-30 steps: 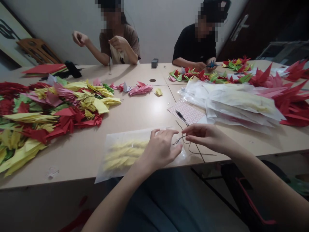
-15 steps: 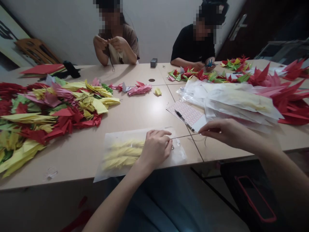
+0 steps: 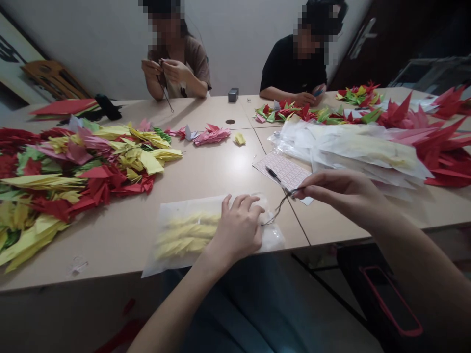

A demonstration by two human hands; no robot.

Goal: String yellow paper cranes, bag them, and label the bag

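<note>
Over the right part of a frosted plastic bag (image 3: 191,208) lies my left hand (image 3: 239,223), its fingers slightly apart and curved, palm side hidden. Strings of folded yellow paper (image 3: 186,238) show through the bag. My right hand (image 3: 333,191) is raised to the right of the bag, thumb and fingers pinched on a thin dark cord (image 3: 278,208). That cord hangs slack and runs back to the bag's right end beside my left hand. Just behind the pinched fingertips, a black pen (image 3: 273,172) rests on a printed label sheet (image 3: 290,169).
A large pile of colourful folded paper (image 3: 99,179) covers the table's left side. Filled frosted bags (image 3: 353,147) are stacked at right, beside red paper cranes (image 3: 441,152). Two people sit opposite, a brown sleeve (image 3: 198,63) and a black sleeve (image 3: 275,73) showing. A phone (image 3: 392,299) lies lower right.
The cord, stretched taut between my hands before, now sags in a loose curve. My right hand has risen slightly and moved a little left. My left hand stays on the bag.
</note>
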